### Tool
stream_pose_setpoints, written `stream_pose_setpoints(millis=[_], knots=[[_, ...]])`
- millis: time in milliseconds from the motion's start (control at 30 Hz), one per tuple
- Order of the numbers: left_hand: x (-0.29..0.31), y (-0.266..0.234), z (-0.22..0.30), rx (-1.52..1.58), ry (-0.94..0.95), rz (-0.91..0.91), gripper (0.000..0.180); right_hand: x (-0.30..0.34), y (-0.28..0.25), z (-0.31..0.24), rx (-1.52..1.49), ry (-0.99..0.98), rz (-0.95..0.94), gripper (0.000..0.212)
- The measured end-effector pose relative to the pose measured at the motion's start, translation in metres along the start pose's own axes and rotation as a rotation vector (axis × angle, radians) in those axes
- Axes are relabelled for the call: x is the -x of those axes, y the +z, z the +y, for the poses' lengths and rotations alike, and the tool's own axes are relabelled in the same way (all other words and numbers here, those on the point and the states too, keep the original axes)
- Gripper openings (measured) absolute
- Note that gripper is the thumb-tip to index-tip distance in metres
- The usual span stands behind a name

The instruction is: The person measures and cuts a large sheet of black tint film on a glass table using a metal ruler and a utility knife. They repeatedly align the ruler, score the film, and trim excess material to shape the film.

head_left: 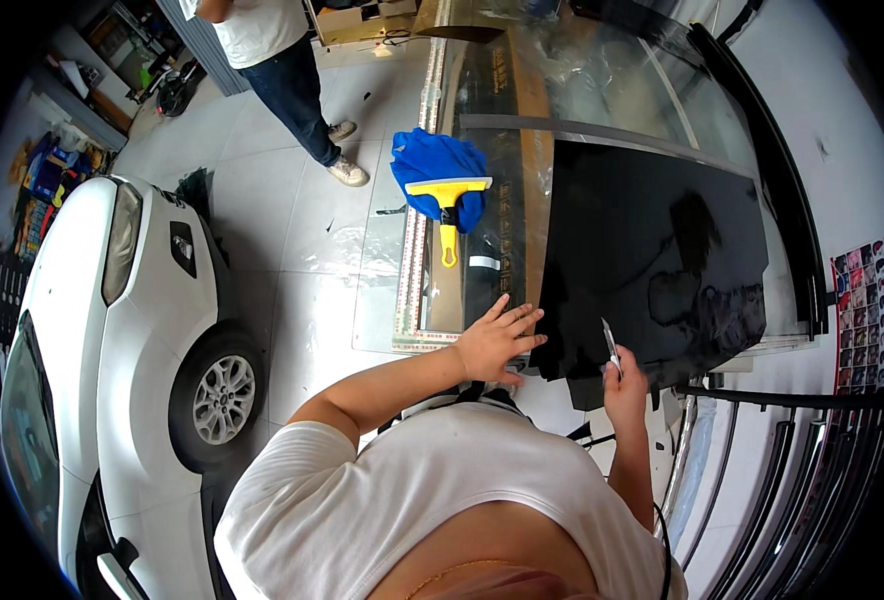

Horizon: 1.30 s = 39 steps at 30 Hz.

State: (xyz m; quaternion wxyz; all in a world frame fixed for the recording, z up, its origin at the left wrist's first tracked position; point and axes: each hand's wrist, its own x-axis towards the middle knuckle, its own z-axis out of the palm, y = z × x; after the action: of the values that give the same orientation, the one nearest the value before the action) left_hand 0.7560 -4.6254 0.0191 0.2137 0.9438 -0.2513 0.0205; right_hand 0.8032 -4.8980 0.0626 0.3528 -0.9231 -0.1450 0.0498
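Note:
A large dark sheet of film lies over the right part of the work table, its near edge hanging past the table's front. My left hand rests with fingers spread at the table's front edge, beside the film's near left corner. In my right hand is a slim utility knife, its blade pointing up and away from me, over the film's near part. Farther off on the left of the table, a yellow squeegee lies on a crumpled blue cloth.
A white car stands on the tiled floor to the left. Another person stands beyond the table's far left. Long black strips border the table's right side, and more dark rails lean at the lower right.

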Motion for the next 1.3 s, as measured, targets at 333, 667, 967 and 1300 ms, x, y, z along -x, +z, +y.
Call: stream_pose_setpoints(millis=[333, 667, 967, 1300], knots=[[0.003, 0.000, 0.013, -0.055, 0.005, 0.056, 0.077, -0.004, 0.002, 0.025, 0.020, -0.031, 0.093, 0.015], [0.008, 0.016, 0.008, 0.067, -0.067, 0.398, 0.060, -0.001, -0.026, 0.148, 0.267, 0.183, 0.778, 0.025], [-0.029, 0.038, 0.002, 1.580, -0.830, 0.595, 0.063, 0.034, -0.044, 0.352, -0.905, 0.849, 1.051, 0.041], [-0.054, 0.004, -0.024, 1.263, -0.952, 0.336, 0.058, -0.018, -0.036, 0.242, -1.138, 0.670, 0.852, 0.054]])
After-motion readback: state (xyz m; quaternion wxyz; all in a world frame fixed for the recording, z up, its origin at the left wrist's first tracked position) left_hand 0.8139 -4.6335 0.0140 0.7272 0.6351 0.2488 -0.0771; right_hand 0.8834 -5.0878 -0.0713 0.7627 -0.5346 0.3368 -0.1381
